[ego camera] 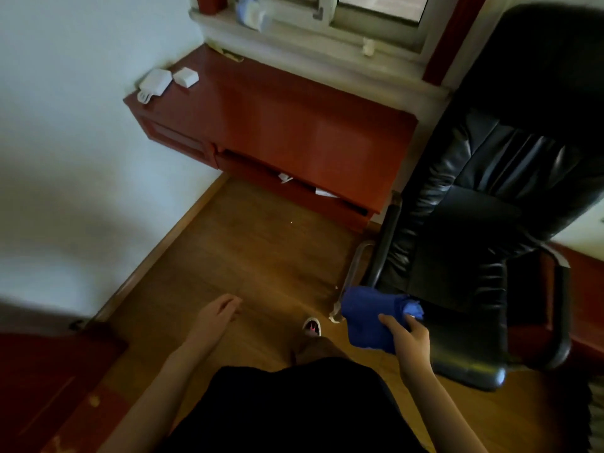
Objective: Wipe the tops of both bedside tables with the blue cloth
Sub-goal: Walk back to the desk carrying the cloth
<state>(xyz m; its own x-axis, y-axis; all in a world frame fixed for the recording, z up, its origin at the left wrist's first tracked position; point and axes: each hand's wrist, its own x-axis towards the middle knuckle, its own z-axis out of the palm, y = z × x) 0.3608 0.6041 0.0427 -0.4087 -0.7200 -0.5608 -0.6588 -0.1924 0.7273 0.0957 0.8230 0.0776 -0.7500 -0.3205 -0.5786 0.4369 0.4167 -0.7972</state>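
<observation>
A red wooden bedside table (277, 119) stands under the window, against the white wall, well ahead of me. Its top carries two small white boxes (168, 80) at the far left corner. My right hand (408, 341) grips a bunched blue cloth (369, 318) low in the view, beside the chair's seat and far from the table top. My left hand (217, 313) hangs over the wooden floor with fingers loosely apart and nothing in it. A second red surface (42, 380) shows at the lower left corner.
A black leather office chair (490, 207) fills the right side, close to the table's right end. A drawer (294, 191) below the table top hangs open with white papers in it. The window sill (294, 34) holds small items. My foot (312, 326) is on the wooden floor.
</observation>
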